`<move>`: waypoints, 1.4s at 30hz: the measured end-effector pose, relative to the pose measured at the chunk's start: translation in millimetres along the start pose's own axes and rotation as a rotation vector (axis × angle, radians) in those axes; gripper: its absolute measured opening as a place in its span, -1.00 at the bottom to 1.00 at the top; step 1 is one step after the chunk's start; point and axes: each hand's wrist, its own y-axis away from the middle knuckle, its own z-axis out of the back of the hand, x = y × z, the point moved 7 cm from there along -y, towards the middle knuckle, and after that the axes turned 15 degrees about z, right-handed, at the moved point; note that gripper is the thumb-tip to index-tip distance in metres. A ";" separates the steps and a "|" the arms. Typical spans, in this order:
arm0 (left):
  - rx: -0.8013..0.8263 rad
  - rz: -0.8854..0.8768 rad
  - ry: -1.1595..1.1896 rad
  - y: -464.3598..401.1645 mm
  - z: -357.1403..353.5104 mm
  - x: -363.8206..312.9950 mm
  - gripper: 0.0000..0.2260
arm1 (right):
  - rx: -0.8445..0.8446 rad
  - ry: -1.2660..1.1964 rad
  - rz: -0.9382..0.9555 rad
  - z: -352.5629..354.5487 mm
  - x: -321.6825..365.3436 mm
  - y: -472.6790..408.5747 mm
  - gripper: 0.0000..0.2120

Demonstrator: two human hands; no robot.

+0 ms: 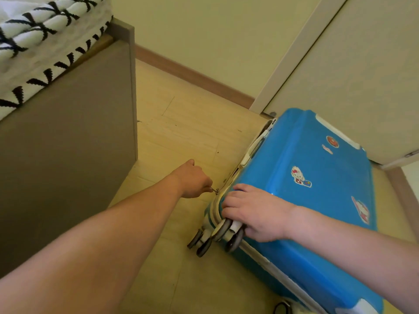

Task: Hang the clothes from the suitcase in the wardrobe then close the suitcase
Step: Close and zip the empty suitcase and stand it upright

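Nearly done: suitcase [317, 189] lid down, our left hand [195, 181] pinches the zipper pull [216, 191], right hand [256, 211] presses flat on the corner; zipping remains.

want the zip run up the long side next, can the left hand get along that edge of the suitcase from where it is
Probably yes. The left hand already pinches the zipper pull near the wheels, and only bare floor lies beside that edge. The right hand rests on the suitcase lid, clear of it.

No legible text; stickers [298, 175] on blue suitcase [322, 200] blurred, unreadable.
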 end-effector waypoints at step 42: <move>0.065 -0.122 -0.012 -71.2 13.7 -82.7 -0.70 | 0.046 -0.184 -0.396 -24.5 -40.5 58.5 -0.77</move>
